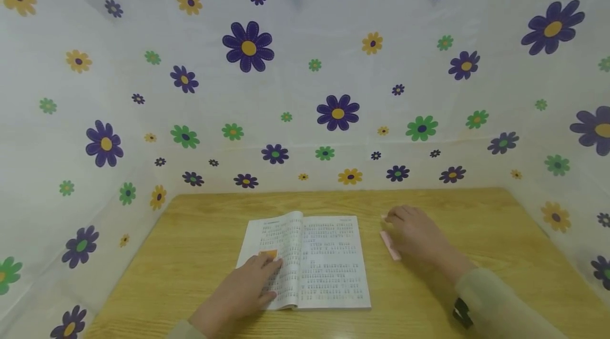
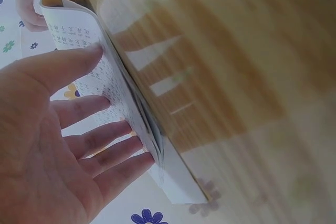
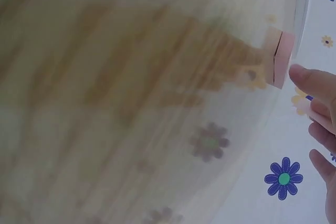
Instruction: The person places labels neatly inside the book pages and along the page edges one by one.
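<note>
An open book with printed text lies on the wooden table. My left hand rests on its left page, fingers extended, as the left wrist view shows. Just beyond those fingertips is an orange patch; whether it is a paper note or print, I cannot tell. To the right of the book, my right hand pinches a small pale pink slip of paper, mostly hidden by the fingers. Beside that thumb a narrow pink pad, like sticky notes, sits on the table.
The wooden table is enclosed at the back and both sides by a white flower-patterned sheet. A dark object, only partly visible, shows at the right sleeve.
</note>
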The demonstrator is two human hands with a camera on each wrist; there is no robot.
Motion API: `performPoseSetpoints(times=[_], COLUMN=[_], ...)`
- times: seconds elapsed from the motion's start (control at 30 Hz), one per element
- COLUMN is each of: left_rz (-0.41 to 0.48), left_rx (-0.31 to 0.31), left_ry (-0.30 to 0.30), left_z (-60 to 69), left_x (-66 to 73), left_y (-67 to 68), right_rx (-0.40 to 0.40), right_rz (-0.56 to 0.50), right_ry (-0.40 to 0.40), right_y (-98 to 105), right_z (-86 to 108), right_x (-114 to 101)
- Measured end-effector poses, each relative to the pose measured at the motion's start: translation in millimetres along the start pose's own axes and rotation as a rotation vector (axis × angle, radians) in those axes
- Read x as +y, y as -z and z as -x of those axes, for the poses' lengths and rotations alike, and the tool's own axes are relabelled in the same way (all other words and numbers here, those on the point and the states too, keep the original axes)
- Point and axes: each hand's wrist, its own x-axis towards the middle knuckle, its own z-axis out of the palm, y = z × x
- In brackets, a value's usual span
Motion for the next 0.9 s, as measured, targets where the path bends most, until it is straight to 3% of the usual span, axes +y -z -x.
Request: performPoseSetpoints(times=[0.33, 0.9], left_rz=[0.0, 0.016], left_rx=[-0.004, -0.009], left_ry=[0.008, 0.008], left_z=[-0.8, -3.0], left_x=[1.3, 1.6], left_y=[2.4, 1.4], right_rx=[0.121, 0.194], right_rz=[-0.108, -0.007], right_ry=[-0.037, -0.02], right_y=[2.7, 10.2], right_z=[5.1, -5.0], right_x=[-1.8, -4.1])
